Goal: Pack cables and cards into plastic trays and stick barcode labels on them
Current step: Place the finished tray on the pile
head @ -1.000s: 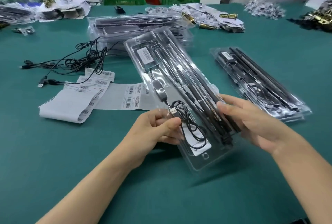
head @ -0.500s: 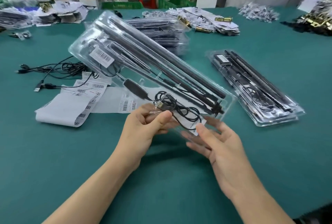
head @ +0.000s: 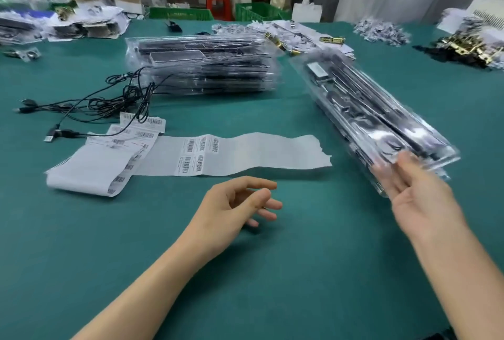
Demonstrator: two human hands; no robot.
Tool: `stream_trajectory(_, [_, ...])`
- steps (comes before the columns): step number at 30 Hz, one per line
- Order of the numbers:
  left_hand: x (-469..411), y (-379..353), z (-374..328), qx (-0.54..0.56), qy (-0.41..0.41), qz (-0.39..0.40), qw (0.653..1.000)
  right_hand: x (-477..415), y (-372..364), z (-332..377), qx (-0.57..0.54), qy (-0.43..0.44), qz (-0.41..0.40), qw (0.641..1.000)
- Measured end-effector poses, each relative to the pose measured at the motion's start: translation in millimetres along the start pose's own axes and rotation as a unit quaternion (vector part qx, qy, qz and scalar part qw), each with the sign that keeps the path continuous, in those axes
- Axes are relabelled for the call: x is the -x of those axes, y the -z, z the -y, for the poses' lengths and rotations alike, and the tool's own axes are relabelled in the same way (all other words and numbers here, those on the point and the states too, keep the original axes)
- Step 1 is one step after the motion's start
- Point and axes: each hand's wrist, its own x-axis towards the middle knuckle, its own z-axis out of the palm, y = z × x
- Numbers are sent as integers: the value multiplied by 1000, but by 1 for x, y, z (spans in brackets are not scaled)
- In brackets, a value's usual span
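Cable-filled tray (head: 368, 110) shifted right; left hand (head: 231, 203) released

One wide-angle camera worn on the head looks forward and down, close over the flat teal-green bench (head: 272, 271), with the left hand (head: 234, 203) and right hand (head: 417, 197) mid-frame, the forearms entering from the bottom edge, and green plastic crates (head: 256, 12) far beyond the hands at the top.
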Motion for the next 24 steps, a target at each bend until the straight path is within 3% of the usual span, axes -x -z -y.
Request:
stream_trajectory(3, [0, 0, 3, -6, -1, 8, 1000, -25, -1, 9, 19, -12, -55, 998])
stream_trajectory(7, [0, 0, 4, -12, 0, 11, 1000, -43, -8, 13, 47, -32, -69, 996])
stream_trajectory(18, [1, 1, 5, -22, 5, 15, 1000, -30, 3, 27, 193, -85, 23, 977])
stream_trajectory(24, [1, -1, 5, -27, 7, 21, 999, -23, 23, 28, 196, -73, 53, 976])
